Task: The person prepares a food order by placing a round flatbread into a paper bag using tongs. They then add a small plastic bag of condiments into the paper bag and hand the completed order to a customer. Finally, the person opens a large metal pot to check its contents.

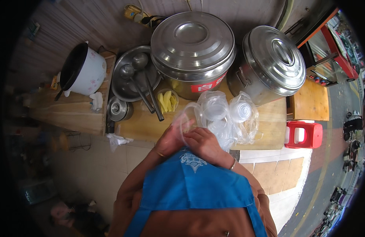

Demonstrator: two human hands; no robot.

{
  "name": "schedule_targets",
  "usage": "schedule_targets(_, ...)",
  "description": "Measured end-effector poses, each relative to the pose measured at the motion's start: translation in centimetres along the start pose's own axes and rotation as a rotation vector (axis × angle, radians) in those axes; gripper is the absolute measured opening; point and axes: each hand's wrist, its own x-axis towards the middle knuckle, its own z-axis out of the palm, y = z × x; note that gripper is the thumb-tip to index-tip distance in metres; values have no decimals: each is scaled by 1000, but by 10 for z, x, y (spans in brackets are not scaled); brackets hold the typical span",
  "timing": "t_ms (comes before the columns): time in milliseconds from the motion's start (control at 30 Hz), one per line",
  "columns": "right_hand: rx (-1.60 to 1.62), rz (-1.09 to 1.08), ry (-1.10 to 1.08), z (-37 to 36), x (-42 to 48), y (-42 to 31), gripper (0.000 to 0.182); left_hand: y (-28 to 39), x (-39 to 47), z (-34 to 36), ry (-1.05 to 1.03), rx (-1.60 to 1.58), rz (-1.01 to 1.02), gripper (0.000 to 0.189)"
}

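Before my apron is a clear round plastic container (pixel 194 109), tilted between my hands. My left hand (pixel 170 141) holds it from the left side, and some fingers show blurred through the clear wall. The curled fingers of my right hand (pixel 203 144) are at its near edge; their tips are partly hidden. Just right of it, more clear plastic containers (pixel 215 111) stand in a thin plastic bag. Another bagged stack of clear cups (pixel 241 111) is beside them.
Behind my hands stand a large lidded steel pot (pixel 193 44) and a smaller lidded pot (pixel 274 59). To the left are yellow disposable gloves (pixel 167 101) in a tub, two ladles (pixel 141 89) in a steel basin (pixel 118 74), a lidded canister (pixel 118 109) and a floral enamel pot (pixel 92 72). A red stool (pixel 315 134) stands right.
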Motion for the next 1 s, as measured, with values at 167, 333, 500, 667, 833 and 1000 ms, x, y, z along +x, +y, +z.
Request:
schedule_targets(167,-312,2,-368,21,25,-11,28,60,-43,-9,139,386,-36,87)
schedule_targets(333,-504,83,-48,23,26,-10,62,79,-64,-65,220,403,-3,77)
schedule_targets(500,-694,526,-151,42,-28,47,84,97,-100,-118,338,138,15,63)
schedule_targets(667,-606,464,0,51,1,107,77,101,-113,-139,345,48,48,56)
schedule_targets(833,-448,361,85,19,42,95,27,100,-137,-166,455,88,75,57)
schedule_targets(1000,-803,-91,272,-52,154,11,39,94,-145,-170,585,82,6,57)
